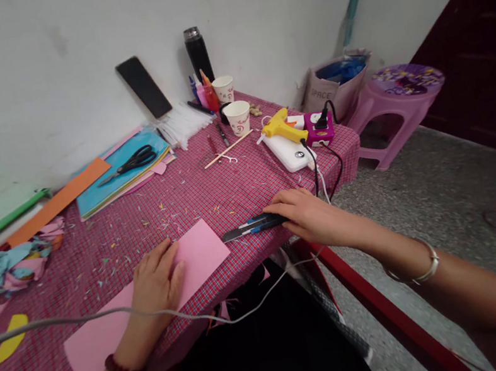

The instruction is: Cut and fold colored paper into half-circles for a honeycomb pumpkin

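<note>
A sheet of pink paper (202,249) lies along the front of the table, partly hidden under my left arm. My left hand (157,284) rests on it, palm down, with the fingers lying over the paper and the thumb apart. To the right, my right hand (304,217) is closed round a blue and black utility knife (261,222). The knife's blade is out and points left, its tip close to the right edge of the paper. A grey cable (251,314) hangs across the view in front of my left wrist.
Black scissors (133,161) lie on stacked coloured paper (96,193). At the back right stand paper cups (237,118), a yellow glue gun (283,128) on a white power bank (290,151), and a purple power socket (318,128). Paper scraps (13,268) heap at left. A pink stool (391,102) stands beyond.
</note>
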Motion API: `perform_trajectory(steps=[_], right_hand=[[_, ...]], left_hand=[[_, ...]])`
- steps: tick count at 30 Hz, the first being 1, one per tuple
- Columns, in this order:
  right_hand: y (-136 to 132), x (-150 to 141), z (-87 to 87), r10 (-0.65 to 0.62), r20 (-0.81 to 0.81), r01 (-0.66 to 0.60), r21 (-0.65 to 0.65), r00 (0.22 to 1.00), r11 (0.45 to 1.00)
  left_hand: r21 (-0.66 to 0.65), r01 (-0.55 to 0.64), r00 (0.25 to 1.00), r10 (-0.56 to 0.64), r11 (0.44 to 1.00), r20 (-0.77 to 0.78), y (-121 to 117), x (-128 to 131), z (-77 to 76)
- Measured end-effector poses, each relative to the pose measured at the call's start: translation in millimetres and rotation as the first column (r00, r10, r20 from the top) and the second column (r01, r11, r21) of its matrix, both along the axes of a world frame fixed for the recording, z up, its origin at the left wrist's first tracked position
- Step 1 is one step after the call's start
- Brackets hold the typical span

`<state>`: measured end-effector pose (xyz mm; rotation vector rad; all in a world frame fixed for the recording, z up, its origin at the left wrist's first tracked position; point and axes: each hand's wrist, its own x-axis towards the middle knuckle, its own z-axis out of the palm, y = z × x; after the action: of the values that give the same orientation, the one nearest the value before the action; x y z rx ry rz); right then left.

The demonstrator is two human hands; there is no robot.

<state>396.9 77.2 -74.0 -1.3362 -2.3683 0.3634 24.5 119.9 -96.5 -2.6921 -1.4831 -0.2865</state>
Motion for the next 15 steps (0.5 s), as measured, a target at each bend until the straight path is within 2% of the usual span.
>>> perform_trajectory(steps=[15], right_hand=[[-2.5,-5.6,3.9,0.109,-0.026,-0.109,-0.036,0.994,0.993]], left_hand=[[0.044,0.023,1.000,-0.024,0.999,0.010,1.5,-2.5,-4.8]])
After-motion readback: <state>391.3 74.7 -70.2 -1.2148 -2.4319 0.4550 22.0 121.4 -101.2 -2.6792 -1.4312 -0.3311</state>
